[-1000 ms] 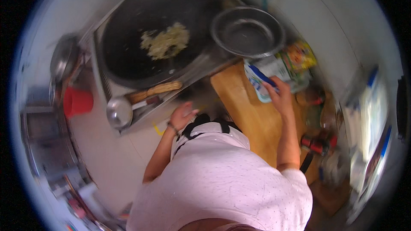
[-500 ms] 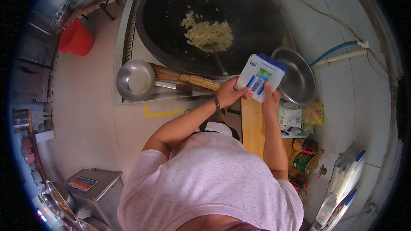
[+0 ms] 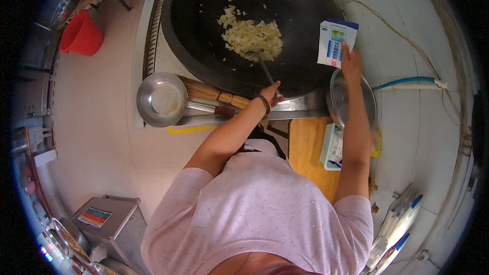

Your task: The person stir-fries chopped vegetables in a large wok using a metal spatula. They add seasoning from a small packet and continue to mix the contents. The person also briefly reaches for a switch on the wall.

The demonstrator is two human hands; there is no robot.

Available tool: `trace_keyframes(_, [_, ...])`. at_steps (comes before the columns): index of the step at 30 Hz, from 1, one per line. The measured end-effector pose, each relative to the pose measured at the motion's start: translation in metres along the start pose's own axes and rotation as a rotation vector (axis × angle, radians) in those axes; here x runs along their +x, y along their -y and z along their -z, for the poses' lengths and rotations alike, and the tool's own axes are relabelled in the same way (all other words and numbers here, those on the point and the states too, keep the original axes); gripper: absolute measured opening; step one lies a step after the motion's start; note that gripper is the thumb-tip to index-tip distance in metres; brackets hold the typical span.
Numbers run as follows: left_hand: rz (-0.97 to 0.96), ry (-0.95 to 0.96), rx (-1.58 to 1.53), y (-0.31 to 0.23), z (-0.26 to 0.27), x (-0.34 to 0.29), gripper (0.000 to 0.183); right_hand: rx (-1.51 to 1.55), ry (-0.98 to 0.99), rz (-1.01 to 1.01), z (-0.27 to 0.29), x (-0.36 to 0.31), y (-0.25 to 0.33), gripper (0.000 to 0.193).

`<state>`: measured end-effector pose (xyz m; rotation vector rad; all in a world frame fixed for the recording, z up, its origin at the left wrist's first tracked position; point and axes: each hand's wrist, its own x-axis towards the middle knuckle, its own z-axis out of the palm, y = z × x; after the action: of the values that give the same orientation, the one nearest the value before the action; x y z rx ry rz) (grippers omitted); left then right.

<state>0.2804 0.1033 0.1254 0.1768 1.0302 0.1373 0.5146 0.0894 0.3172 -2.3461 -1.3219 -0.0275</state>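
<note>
My left hand (image 3: 271,93) is closed round the handle end of a long-handled metal wok utensil (image 3: 267,71) at the near rim of a large black wok (image 3: 305,66). The utensil's head is partly buried in a heap of chopped pale yellow-white food (image 3: 262,35), so its shape is hard to tell. Over the wok's right side, my right hand (image 3: 350,63) grips a white and blue packet (image 3: 336,40), held up by its lower right part. A metal basin (image 3: 338,94) sits below that hand, partly covered by my forearm.
A steel pan (image 3: 162,99) and a bamboo brush (image 3: 219,94) lie on the stove's near-left edge. To the right are a wooden board (image 3: 308,147), a pale green tray (image 3: 326,150) and a blue hose (image 3: 407,80) along the wall. A red bucket (image 3: 82,35) stands at far left.
My left hand has let go of the packet and taken hold of the utensil's handle. My right hand has carried the packet up and to the right, over the wok's right rim.
</note>
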Motion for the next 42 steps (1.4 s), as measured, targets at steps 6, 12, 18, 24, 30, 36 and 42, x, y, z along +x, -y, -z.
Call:
trace_keyframes(6, [0.025,0.15,-0.026,-0.075,0.036,-0.004,0.028,0.032,0.061,0.072,-0.01,0.045,0.024,0.049])
trace_keyframes(12, [-0.142,0.215,-0.026,-0.061,0.092,-0.084,0.022,-0.131,0.108,0.155,-0.036,0.091,-0.012,0.052])
trace_keyframes(18, [-0.375,-0.044,0.225,-0.019,0.112,-0.144,0.025,-0.168,0.154,0.217,-0.058,0.122,-0.013,0.053])
trace_keyframes(24, [-0.441,-0.144,0.242,-0.01,0.118,-0.174,0.026,-0.226,0.195,0.273,-0.07,0.143,0.034,0.052])
trace_keyframes(30, [-0.495,-0.16,0.22,-0.007,0.125,-0.183,0.024,-0.076,0.018,0.233,-0.096,0.159,0.066,0.052])
trace_keyframes(36, [-0.471,-0.188,0.221,-0.01,0.13,-0.175,0.024,-0.17,0.002,0.093,-0.073,0.157,0.041,0.051])
trace_keyframes(42, [-0.445,-0.152,0.2,-0.012,0.13,-0.169,0.021,-0.183,0.156,0.112,-0.069,0.15,-0.02,0.048])
